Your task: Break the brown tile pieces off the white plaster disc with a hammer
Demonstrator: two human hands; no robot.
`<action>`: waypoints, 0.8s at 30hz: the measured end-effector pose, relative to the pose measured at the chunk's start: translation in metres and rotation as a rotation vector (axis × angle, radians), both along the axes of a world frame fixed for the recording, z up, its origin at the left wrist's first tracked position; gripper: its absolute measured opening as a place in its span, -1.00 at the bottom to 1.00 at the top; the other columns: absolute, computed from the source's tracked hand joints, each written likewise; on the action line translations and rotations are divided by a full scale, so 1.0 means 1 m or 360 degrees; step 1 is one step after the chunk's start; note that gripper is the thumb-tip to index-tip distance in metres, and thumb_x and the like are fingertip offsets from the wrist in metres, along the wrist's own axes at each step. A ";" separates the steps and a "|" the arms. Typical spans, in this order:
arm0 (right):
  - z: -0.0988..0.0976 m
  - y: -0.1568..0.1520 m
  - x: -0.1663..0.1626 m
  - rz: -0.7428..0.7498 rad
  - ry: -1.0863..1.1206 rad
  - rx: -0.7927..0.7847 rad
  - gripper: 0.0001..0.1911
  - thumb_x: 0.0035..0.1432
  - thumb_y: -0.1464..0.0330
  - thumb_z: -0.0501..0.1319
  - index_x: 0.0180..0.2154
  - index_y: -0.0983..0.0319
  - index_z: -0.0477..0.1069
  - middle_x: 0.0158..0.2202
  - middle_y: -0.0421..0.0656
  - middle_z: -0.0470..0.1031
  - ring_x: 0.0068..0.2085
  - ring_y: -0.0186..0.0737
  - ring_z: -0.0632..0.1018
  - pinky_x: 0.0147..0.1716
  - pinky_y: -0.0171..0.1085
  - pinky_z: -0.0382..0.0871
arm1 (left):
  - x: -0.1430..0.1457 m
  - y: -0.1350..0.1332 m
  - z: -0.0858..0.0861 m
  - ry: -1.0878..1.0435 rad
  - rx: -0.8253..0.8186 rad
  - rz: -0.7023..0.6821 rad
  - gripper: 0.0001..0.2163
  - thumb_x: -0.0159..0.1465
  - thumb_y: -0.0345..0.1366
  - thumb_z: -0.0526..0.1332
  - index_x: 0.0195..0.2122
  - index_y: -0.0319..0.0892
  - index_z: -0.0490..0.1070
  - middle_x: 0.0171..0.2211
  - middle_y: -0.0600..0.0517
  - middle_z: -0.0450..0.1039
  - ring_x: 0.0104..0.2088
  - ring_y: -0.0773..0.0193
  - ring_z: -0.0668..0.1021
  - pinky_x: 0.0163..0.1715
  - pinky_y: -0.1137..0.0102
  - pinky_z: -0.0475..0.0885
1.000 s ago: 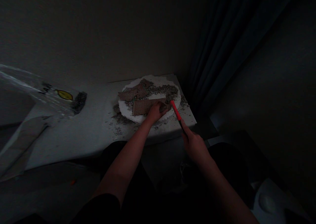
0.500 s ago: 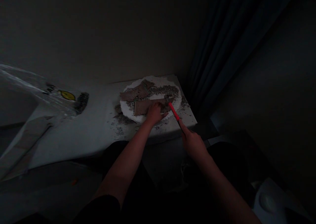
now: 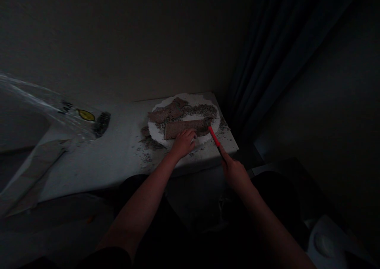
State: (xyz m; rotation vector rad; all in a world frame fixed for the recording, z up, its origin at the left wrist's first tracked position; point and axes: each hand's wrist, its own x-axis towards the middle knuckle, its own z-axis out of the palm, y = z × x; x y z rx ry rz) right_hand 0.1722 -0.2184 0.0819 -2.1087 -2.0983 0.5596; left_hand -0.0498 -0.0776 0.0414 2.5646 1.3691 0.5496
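The room is dark. My right hand [image 3: 235, 173] is closed round the black lower handle of a hammer [image 3: 214, 137] with a red upper shaft. Its dark head rests at the right end of a brown, dotted, tile-like slab [image 3: 184, 126]. My left hand [image 3: 183, 143] lies at the slab's near edge, fingers curled onto it and holding it down. Under the slab is a white, ragged-edged round base [image 3: 154, 133]. Broken brown pieces [image 3: 168, 112] and grey rubble [image 3: 202, 110] lie on the base behind the slab.
The base stands at the right end of a white table [image 3: 118, 154], with crumbs scattered round it. A clear plastic bag [image 3: 86, 116] with dark bits inside stands at the left. Dark curtains [image 3: 267, 63] hang at the right. A pale object [image 3: 323, 243] is at the lower right.
My left hand has drawn back a little toward the slab's near edge, uncovering more of it. The hammer head still sits at the slab's right end. The whole view has shifted slightly.
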 end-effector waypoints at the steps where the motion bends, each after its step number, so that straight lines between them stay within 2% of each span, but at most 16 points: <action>1: 0.001 0.000 0.003 -0.0013 0.0042 0.0019 -0.37 0.39 0.33 -0.02 0.42 0.11 -0.14 -0.24 -0.07 0.61 -0.26 -0.10 0.62 -0.28 -0.26 0.39 | -0.004 -0.003 0.002 -0.0117 0.0027 -0.0044 -0.87 0.21 -0.42 0.17 -0.22 -0.15 0.42 0.10 -0.10 0.40 0.11 0.08 0.43 0.10 0.15 0.33; 3: 0.005 0.003 0.010 -0.0017 0.0109 0.0053 -0.38 0.39 0.33 -0.04 0.41 0.12 -0.11 -0.25 -0.07 0.61 -0.25 -0.07 0.63 -0.27 -0.25 0.39 | -0.010 -0.010 0.005 -0.0351 0.0061 -0.0091 -0.95 0.23 -0.42 0.17 -0.32 -0.16 0.39 0.02 -0.09 0.44 0.04 0.14 0.47 0.08 0.20 0.36; 6: 0.014 0.019 0.016 0.0012 0.0064 0.0110 -0.37 0.39 0.32 -0.05 0.42 0.13 -0.13 -0.23 -0.05 0.61 -0.22 -0.02 0.63 -0.26 -0.21 0.40 | -0.015 -0.018 0.011 -0.0654 0.0098 -0.0096 -0.98 0.26 -0.36 0.19 -0.33 -0.16 0.38 -0.10 -0.07 0.47 -0.05 0.20 0.52 -0.01 0.24 0.42; 10: 0.023 0.072 0.015 0.0098 -0.0242 0.0160 -0.34 0.40 0.29 -0.07 0.43 0.17 -0.25 -0.20 0.02 0.60 -0.24 0.03 0.62 -0.26 -0.16 0.40 | -0.012 -0.030 0.028 -0.0970 0.0234 -0.0203 -0.95 0.26 -0.32 0.26 -0.32 -0.16 0.40 -0.18 -0.04 0.50 -0.17 0.27 0.54 -0.18 0.33 0.46; 13: 0.023 0.122 0.010 0.0181 -0.0512 0.0249 -0.36 0.42 0.27 -0.12 0.43 0.10 -0.30 -0.10 0.05 0.56 -0.21 0.03 0.61 -0.26 -0.15 0.40 | -0.009 -0.038 0.043 -0.1092 0.0315 -0.0311 -0.94 0.23 -0.33 0.30 -0.32 -0.16 0.43 -0.20 -0.03 0.51 -0.20 0.29 0.55 -0.23 0.36 0.46; 15: 0.019 0.150 0.006 0.0250 -0.0626 0.0270 -0.37 0.41 0.26 -0.10 0.42 0.02 -0.26 -0.02 0.05 0.51 -0.20 0.01 0.60 -0.27 -0.16 0.39 | -0.008 -0.041 0.049 -0.1156 0.0327 -0.0356 -0.94 0.23 -0.34 0.31 -0.33 -0.15 0.43 -0.22 -0.02 0.51 -0.21 0.30 0.55 -0.23 0.36 0.47; 18: 0.006 0.179 0.001 0.0336 -0.0656 0.0255 -0.42 0.39 0.22 -0.04 0.39 0.00 -0.08 0.04 0.04 0.45 -0.15 0.00 0.57 -0.22 -0.17 0.37 | -0.009 -0.042 0.050 -0.1211 0.0278 -0.0425 -0.93 0.21 -0.36 0.33 -0.33 -0.16 0.44 -0.23 -0.01 0.51 -0.22 0.31 0.55 -0.24 0.38 0.48; 22: -0.014 0.197 -0.007 0.0352 -0.0533 0.0191 -0.44 0.36 0.22 0.05 0.34 0.06 0.08 0.06 0.06 0.42 -0.04 0.02 0.51 -0.14 -0.16 0.34 | -0.014 -0.039 0.047 -0.1203 0.0153 -0.0444 -0.93 0.22 -0.32 0.32 -0.33 -0.15 0.45 -0.23 -0.02 0.51 -0.21 0.30 0.55 -0.20 0.35 0.48; 24: -0.015 0.198 -0.009 0.0319 -0.0470 0.0235 -0.48 0.34 0.25 0.09 0.30 0.13 0.19 0.07 0.10 0.39 0.03 0.07 0.45 -0.07 -0.12 0.31 | -0.016 -0.037 0.045 -0.1179 0.0069 -0.0400 -0.92 0.24 -0.29 0.31 -0.34 -0.14 0.45 -0.23 -0.02 0.51 -0.21 0.30 0.55 -0.20 0.34 0.48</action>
